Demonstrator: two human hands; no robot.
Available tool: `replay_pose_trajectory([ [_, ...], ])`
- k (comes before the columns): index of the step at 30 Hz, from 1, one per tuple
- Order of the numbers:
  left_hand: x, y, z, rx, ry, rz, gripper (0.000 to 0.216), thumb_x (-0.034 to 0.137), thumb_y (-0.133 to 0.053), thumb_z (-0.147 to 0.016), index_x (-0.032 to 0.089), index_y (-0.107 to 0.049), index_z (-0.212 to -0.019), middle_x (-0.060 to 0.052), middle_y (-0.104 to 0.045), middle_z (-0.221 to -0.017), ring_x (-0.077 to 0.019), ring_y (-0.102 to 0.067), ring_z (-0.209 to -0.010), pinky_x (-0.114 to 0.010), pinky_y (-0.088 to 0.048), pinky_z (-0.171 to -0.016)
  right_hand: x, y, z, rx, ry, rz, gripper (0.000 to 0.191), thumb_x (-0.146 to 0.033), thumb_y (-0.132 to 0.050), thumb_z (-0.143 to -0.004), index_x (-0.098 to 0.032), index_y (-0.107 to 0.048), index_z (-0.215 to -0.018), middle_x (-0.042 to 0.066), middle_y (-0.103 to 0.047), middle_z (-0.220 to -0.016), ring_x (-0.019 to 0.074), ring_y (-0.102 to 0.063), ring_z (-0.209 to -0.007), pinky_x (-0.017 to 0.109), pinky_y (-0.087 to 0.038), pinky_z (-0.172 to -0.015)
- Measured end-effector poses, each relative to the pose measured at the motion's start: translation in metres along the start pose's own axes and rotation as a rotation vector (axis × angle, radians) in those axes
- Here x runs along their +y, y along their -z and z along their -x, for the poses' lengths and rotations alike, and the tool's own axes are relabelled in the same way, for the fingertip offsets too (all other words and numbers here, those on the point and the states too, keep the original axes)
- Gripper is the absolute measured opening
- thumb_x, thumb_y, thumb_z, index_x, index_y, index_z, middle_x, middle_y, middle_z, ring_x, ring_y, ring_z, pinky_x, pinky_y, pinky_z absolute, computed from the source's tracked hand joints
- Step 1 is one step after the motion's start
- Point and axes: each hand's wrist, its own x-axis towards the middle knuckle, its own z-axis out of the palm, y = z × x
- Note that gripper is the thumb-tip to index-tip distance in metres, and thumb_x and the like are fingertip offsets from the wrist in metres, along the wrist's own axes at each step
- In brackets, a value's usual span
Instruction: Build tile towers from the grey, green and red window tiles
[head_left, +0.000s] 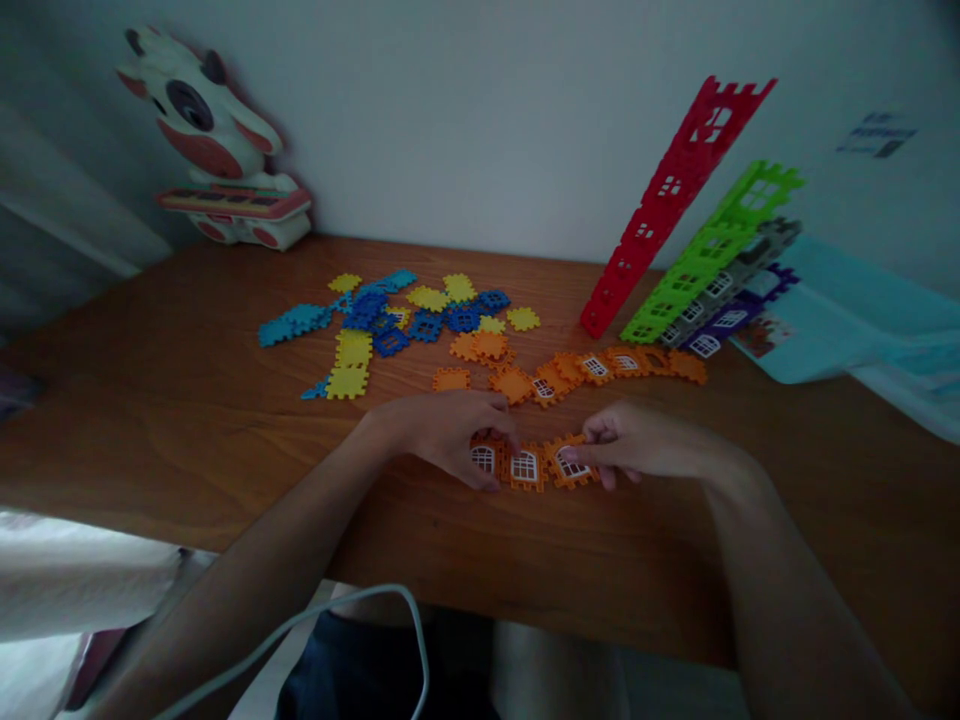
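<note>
Three orange building tiles with white windows lie in a row near the table's front. My right hand pinches the right-hand orange tile between thumb and fingers; that tile is slightly tilted against the middle tile. Over the left end of the row, my left hand is curled around the left tile, partly hiding it, with a fingertip close to the middle tile. Just behind the hands, more orange tiles run in a curved, overlapping line to the right.
Blue tiles and yellow tiles lie scattered at centre left. A tall red strip leans on the wall, beside green, grey and purple strips. A cow-shaped toy keyboard stands back left. A white cable hangs in front.
</note>
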Motion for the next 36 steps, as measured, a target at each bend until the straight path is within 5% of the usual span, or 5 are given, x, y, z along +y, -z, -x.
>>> replay_pose_trajectory([
  [16,0.000,-0.001,-0.001,0.008,-0.012,-0.027,0.040,0.037,-0.081,-0.080,0.020,-0.069,-0.114,-0.006,-0.064,-0.111,-0.0209,-0.062,-0.098,-0.029,-0.046,-0.084,-0.006,-0.015,-0.003,-0.202,-0.140,-0.066,0.073,-0.086,-0.051,-0.078,-0.018,-0.066,-0.057,0.009,-0.069,-0.056,0.0150,-0.060,-0.051,0.026,-0.045,-0.051],
  [22,-0.001,-0.002,0.000,0.018,-0.014,0.007,0.041,0.035,-0.083,-0.078,0.020,-0.069,-0.114,-0.006,-0.064,-0.112,-0.0208,-0.061,-0.098,-0.030,-0.047,-0.087,-0.005,-0.008,0.002,-0.077,-0.054,-0.005,0.057,-0.075,-0.061,-0.080,-0.020,-0.065,-0.064,0.003,-0.064,-0.057,0.0142,-0.056,-0.051,0.026,-0.038,-0.048],
  [28,-0.003,-0.003,0.000,0.014,-0.022,0.023,0.040,0.037,-0.081,-0.079,0.022,-0.069,-0.115,-0.006,-0.064,-0.113,-0.0212,-0.061,-0.098,-0.030,-0.046,-0.084,-0.010,-0.005,0.005,0.111,0.183,-0.043,0.047,-0.057,-0.080,-0.069,-0.023,-0.064,-0.096,0.001,-0.064,-0.086,0.0170,-0.057,-0.077,0.027,-0.045,-0.064],
  [32,-0.004,-0.003,0.000,0.026,-0.019,0.018,0.040,0.036,-0.081,-0.078,0.022,-0.069,-0.114,-0.006,-0.064,-0.113,-0.0212,-0.061,-0.098,-0.030,-0.046,-0.084,-0.011,-0.011,0.000,0.083,0.215,0.051,0.055,-0.056,-0.086,-0.063,-0.023,-0.064,-0.101,0.002,-0.064,-0.092,0.0185,-0.056,-0.080,0.029,-0.046,-0.067],
  [36,-0.003,-0.003,0.000,0.013,-0.016,-0.007,0.042,0.036,-0.082,-0.078,0.022,-0.069,-0.115,-0.006,-0.064,-0.113,-0.0218,-0.062,-0.099,-0.031,-0.046,-0.085,-0.016,-0.012,0.001,0.112,0.157,0.145,0.042,-0.053,-0.080,-0.072,-0.023,-0.066,-0.098,0.003,-0.068,-0.092,0.0201,-0.059,-0.078,0.031,-0.044,-0.065],
])
